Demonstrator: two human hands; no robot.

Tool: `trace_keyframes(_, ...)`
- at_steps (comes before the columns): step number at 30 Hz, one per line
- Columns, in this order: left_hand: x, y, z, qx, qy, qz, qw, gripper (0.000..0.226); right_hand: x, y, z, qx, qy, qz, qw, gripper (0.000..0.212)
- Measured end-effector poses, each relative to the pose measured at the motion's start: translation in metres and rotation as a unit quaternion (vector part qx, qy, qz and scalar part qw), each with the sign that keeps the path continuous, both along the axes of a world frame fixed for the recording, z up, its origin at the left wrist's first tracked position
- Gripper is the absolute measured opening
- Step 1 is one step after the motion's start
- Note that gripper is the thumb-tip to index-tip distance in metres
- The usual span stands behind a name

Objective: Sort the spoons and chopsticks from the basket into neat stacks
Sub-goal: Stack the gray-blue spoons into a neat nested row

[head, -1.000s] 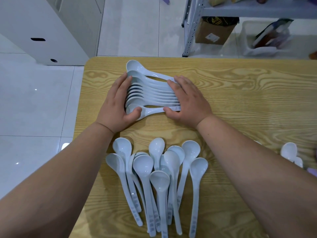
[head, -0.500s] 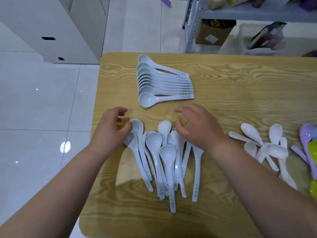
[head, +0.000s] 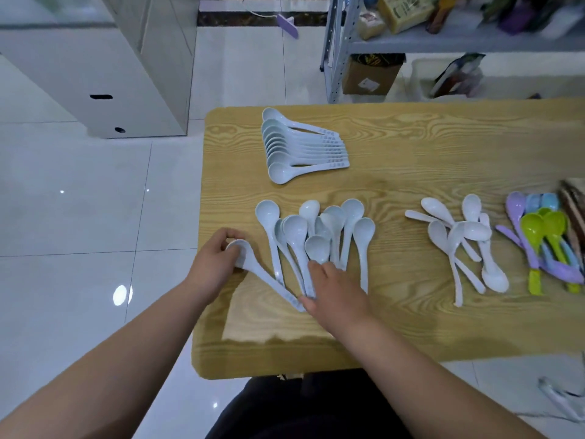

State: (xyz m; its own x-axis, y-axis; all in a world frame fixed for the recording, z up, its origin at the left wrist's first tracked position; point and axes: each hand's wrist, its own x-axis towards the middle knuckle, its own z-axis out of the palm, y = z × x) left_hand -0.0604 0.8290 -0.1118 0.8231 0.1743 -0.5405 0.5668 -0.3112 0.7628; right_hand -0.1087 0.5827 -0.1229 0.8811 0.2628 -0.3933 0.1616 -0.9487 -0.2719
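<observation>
A neat stack of pale blue spoons [head: 300, 147] lies at the far left of the wooden table [head: 411, 147]. Nearer to me, several loose pale blue spoons [head: 319, 239] fan out, bowls pointing away. My left hand [head: 215, 264] grips the bowl of one pale blue spoon [head: 262, 274] drawn out to the left of the fan. My right hand [head: 335, 289] lies over the handle ends of the loose spoons, thumb at the tip of that spoon's handle. White spoons [head: 462, 242] lie in a loose heap to the right.
Purple, green and blue spoons [head: 544, 245] crowd the table's right edge beside a woven basket [head: 574, 207]. A metal shelf [head: 443, 42] with boxes stands beyond the table, and a white cabinet [head: 95, 74] on the tiled floor to the left.
Both hands left the far stack and came to the near spoons. My left hand has taken one spoon by the bowl and pulled it left; my right hand dropped to the handle ends.
</observation>
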Motion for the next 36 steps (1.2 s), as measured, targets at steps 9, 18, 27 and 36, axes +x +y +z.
trace_keyframes(9,-0.06,0.012,0.016,-0.225,0.056,0.208,0.95,0.03,0.01,0.033,0.016,-0.062,0.027,-0.079,0.995,0.026)
trace_keyframes(18,-0.08,0.0,0.029,-0.377,0.133,0.291,0.869,0.01,-0.01,0.012,0.035,0.169,0.051,-0.216,0.96,0.044)
trace_keyframes(27,-0.073,-0.014,0.044,-0.481,0.15,0.305,0.808,0.03,-0.059,0.025,0.066,0.269,0.018,-0.033,0.962,0.044)
trace_keyframes(36,-0.073,-0.01,0.033,-0.391,0.124,0.295,0.863,0.017,-0.027,0.023,0.052,0.174,0.117,-0.002,0.978,0.038)
